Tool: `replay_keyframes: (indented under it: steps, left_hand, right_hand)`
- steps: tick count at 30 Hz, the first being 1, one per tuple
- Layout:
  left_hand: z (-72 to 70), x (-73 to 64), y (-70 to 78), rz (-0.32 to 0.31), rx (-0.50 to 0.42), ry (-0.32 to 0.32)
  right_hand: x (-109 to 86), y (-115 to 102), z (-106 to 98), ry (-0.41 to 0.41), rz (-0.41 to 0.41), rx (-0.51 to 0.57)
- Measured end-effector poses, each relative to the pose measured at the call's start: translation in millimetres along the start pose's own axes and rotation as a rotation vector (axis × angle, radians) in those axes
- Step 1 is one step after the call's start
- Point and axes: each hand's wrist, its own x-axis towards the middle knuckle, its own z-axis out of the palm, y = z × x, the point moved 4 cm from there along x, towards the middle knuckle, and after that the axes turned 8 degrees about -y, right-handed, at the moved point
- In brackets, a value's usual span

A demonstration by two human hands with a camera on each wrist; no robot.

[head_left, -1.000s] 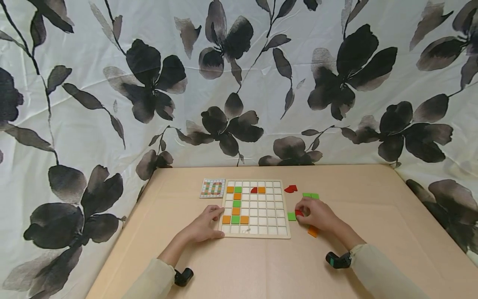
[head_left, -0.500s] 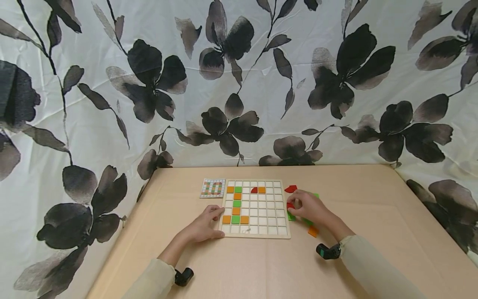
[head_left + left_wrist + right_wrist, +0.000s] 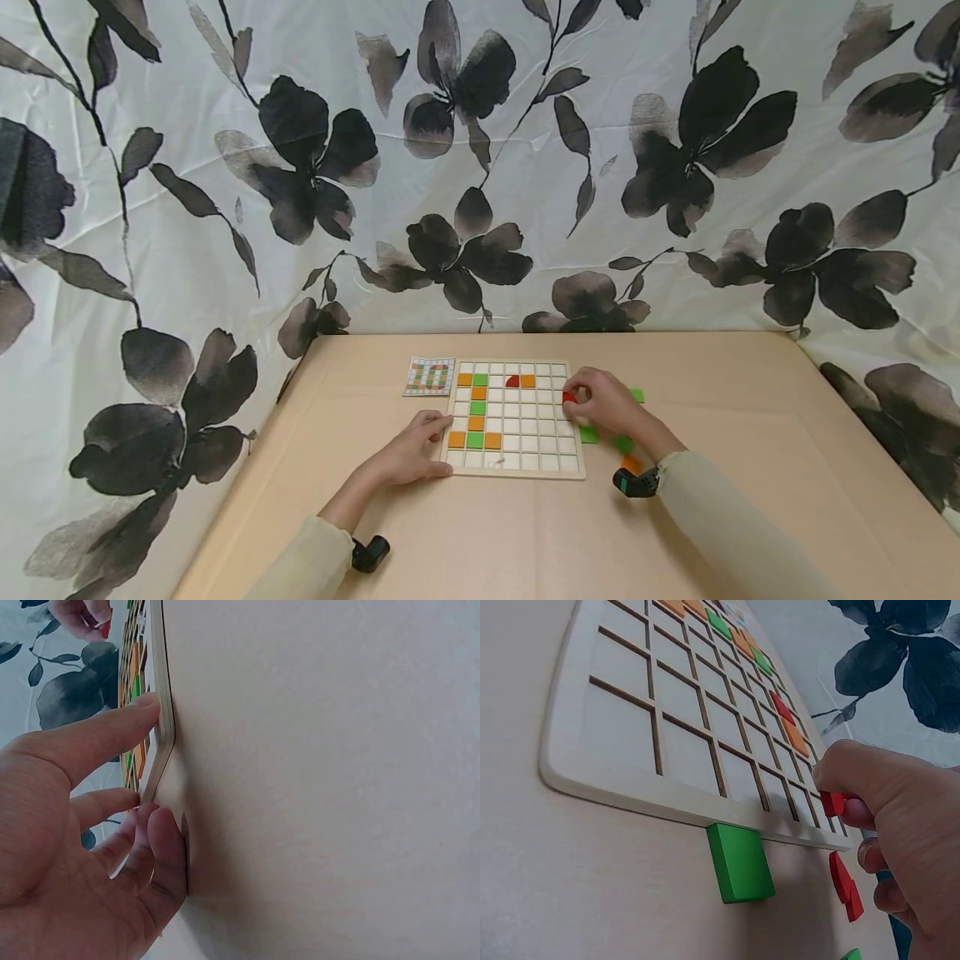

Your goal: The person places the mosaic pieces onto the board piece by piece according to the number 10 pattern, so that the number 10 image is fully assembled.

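Observation:
A wooden grid board [image 3: 535, 426] with white cells lies flat on the table. Green, orange and red pieces sit in some cells, among them a red rounded tile [image 3: 513, 381]. My left hand [image 3: 409, 448] holds the board by its near left corner, thumb on the near edge and fingertips at the left side. At the board's right edge, my right hand [image 3: 604, 405] pinches a red tile [image 3: 832, 803] between thumb and forefinger, just above the grid. Part of that tile is covered by the fingers. Two red tiles [image 3: 842, 879] lie on the table beneath this hand.
Beside the board's right edge lies a green tile [image 3: 588, 434], with more green tiles [image 3: 623, 443] and an orange tile [image 3: 632, 463] near the right wrist. A small printed pattern card [image 3: 429, 377] is at the board's upper left. Flowered cloth [image 3: 465, 167] hangs behind the table.
My right hand has moved left and away from me with the red tile, from among the loose tiles to the board's right edge. The left hand and the board have stayed put.

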Motion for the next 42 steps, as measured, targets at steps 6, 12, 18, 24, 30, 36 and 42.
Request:
replay_keyframes:
  steps: [6, 12, 18, 24, 30, 36, 42]
  left_hand:
    - [-0.1, -0.4, 0.0, -0.006, 0.012, 0.003]
    - [0.5, -0.6, 0.2, -0.002, -0.012, 0.002]
    - [0.7, -0.5, -1.6, -0.005, -0.007, 0.000]
    - [1.0, 0.6, -2.0, 0.004, 0.002, -0.001]
    - [1.8, 1.4, -2.5, 0.005, -0.007, -0.007]
    - [1.5, 1.1, -1.9, 0.007, 0.000, -0.007]
    - [0.4, 2.1, -2.7, -0.004, -0.001, 0.001]
  right_hand:
    - [11.2, 0.0, 4.5, -0.009, 0.028, 0.027]
    - [24.2, -1.6, 9.1, 0.004, -0.009, 0.026]
    - [36.8, -1.8, 13.2, -0.001, 0.014, 0.026]
    - [45.1, -3.9, 16.1, -0.011, 0.026, 0.026]
    - [49.1, -6.8, 18.2, -0.016, 0.018, 0.002]
    - [53.4, -8.8, 17.6, -0.026, 0.053, -0.003]
    - [57.6, -7.2, 16.7, -0.035, 0.087, 0.051]
